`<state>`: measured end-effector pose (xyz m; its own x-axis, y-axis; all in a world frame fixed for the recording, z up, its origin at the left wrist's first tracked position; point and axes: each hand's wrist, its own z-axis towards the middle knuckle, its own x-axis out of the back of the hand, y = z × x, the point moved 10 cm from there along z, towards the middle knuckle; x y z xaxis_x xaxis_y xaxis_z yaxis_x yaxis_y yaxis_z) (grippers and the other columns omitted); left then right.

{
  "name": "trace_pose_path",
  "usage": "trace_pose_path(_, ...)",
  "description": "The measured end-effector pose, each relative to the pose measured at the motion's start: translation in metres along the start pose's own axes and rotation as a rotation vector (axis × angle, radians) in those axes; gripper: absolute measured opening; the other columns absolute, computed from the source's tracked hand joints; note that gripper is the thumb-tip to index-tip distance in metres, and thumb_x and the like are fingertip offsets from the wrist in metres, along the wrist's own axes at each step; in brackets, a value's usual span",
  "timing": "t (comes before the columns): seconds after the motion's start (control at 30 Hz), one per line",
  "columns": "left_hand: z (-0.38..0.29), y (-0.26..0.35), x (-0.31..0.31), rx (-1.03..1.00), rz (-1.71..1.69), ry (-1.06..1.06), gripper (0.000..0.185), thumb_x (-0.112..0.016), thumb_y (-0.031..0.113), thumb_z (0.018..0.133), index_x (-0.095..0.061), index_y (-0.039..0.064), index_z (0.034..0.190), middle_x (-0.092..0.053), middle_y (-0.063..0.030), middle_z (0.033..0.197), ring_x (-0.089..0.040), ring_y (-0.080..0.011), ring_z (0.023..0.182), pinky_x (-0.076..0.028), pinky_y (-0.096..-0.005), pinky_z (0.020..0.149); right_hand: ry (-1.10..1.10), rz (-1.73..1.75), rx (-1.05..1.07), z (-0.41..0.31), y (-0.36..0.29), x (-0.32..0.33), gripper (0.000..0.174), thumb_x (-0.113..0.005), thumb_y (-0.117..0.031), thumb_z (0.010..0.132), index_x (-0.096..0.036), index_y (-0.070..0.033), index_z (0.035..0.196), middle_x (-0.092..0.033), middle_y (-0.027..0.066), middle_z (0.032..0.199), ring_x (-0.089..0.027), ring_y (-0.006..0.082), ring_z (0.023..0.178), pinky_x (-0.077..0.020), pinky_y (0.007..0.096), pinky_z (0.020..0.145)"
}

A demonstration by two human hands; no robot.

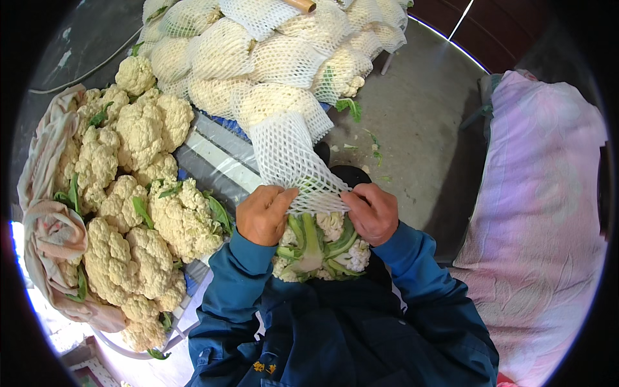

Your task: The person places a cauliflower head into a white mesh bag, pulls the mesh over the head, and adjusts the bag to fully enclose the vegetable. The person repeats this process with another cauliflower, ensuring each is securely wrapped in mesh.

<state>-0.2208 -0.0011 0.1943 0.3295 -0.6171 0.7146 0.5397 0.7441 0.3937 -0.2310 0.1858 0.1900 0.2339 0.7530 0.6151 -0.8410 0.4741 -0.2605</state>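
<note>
In front of my body rests a cauliflower head [314, 246], its cut stem and green leaf ribs turned up. My left hand [263, 213] and my right hand [372, 210] pinch opposite sides of the lower edge of a white foam net sleeve [285, 150]. That edge lies over the far part of the cauliflower. The sleeve's other end reaches a netted cauliflower [271, 99] at the near edge of the pile; whether they are joined I cannot tell.
Several bare cauliflowers [140, 130] are heaped at the left beside a rolled cloth [53, 227]. Netted cauliflowers [222, 48] are piled at the far side, with a wooden stick [302, 5] above them. A pink-and-purple cloth [537, 184] covers something at the right. Leaf scraps [377, 152] lie on the floor.
</note>
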Motion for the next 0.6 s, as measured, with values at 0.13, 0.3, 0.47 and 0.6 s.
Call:
trace_pose_path(0.13, -0.004, 0.004, 0.007, -0.007, 0.142, 0.058, 0.038, -0.066, -0.006, 0.069, -0.070, 0.006, 0.105, -0.059, -0.0113, 0.085, -0.062, -0.0320, 0.076, -0.051, -0.0410, 0.064, 0.015, 0.013, 0.037, 0.002, -0.004, 0.001, 0.040, -0.076, 0.007, 0.066, -0.073, -0.003, 0.105, -0.062, 0.0103, 0.092, -0.063, 0.0268, 0.068, -0.0515, 0.0370, 0.054)
trace_pose_path(0.3, -0.015, -0.009, 0.009, 0.070, 0.250, 0.045, 0.042, -0.067, -0.005, 0.066, -0.069, 0.006, 0.107, -0.056, -0.0116, 0.085, -0.061, -0.0324, 0.077, -0.050, -0.0415, 0.064, 0.024, 0.038, 0.060, 0.002, -0.005, 0.000, 0.038, -0.075, 0.007, 0.065, -0.074, -0.002, 0.103, -0.061, 0.0100, 0.092, -0.061, 0.0251, 0.064, -0.0496, 0.0354, 0.052)
trace_pose_path(0.47, -0.020, -0.027, 0.013, 0.196, 0.181, 0.078, 0.046, -0.066, -0.004, 0.065, -0.067, 0.005, 0.109, -0.059, -0.0140, 0.093, -0.062, -0.0364, 0.081, -0.052, -0.0423, 0.069, 0.021, 0.051, 0.085, 0.004, -0.005, -0.001, 0.039, -0.074, 0.007, 0.065, -0.074, -0.003, 0.102, -0.061, 0.0097, 0.090, -0.060, 0.0245, 0.063, -0.0485, 0.0344, 0.051)
trace_pose_path(0.6, -0.036, -0.053, 0.008, 0.264, 0.020, 0.171, 0.045, -0.060, -0.006, 0.068, -0.066, 0.004, 0.111, -0.065, -0.0169, 0.104, -0.066, -0.0411, 0.089, -0.055, -0.0421, 0.076, 0.002, 0.078, 0.102, 0.003, -0.005, -0.002, 0.044, -0.073, 0.010, 0.061, -0.072, 0.000, 0.104, -0.061, 0.0123, 0.090, -0.061, 0.0273, 0.066, -0.0490, 0.0364, 0.052)
